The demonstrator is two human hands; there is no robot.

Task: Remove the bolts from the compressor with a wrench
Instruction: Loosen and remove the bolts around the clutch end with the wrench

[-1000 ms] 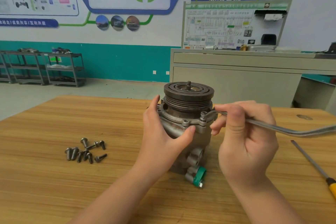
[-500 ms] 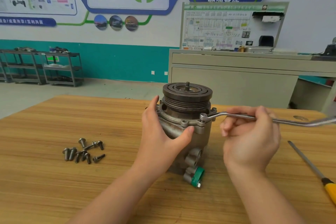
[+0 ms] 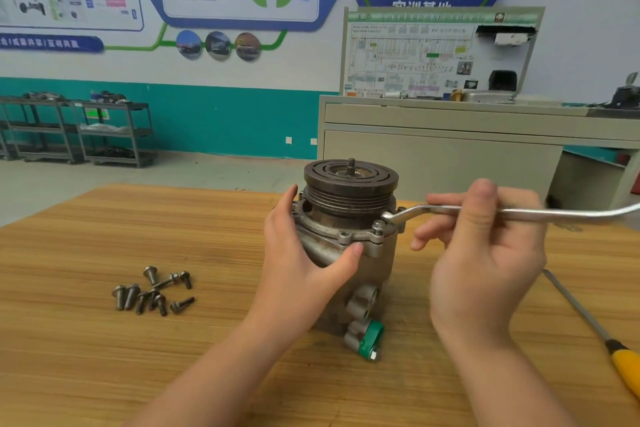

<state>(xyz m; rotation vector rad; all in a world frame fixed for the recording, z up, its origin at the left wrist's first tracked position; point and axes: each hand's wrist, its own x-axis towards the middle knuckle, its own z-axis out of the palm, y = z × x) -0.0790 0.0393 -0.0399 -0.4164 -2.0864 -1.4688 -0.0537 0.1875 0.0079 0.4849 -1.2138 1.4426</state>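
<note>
Wooden table, left hand gripping compressor, right hand pinching wrench

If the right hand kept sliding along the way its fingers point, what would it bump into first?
The right hand grips the wrench, fingers pointing toward the compressor. It would probably meet the compressor's flange near the pulley first, though depth is hard to judge.

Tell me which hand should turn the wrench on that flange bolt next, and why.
The right hand. It already grips the wrench, whose ring end sits at a bolt on the flange of the compressor. The left hand is wrapped around the compressor body, steadying it, so it is better left there.
</note>
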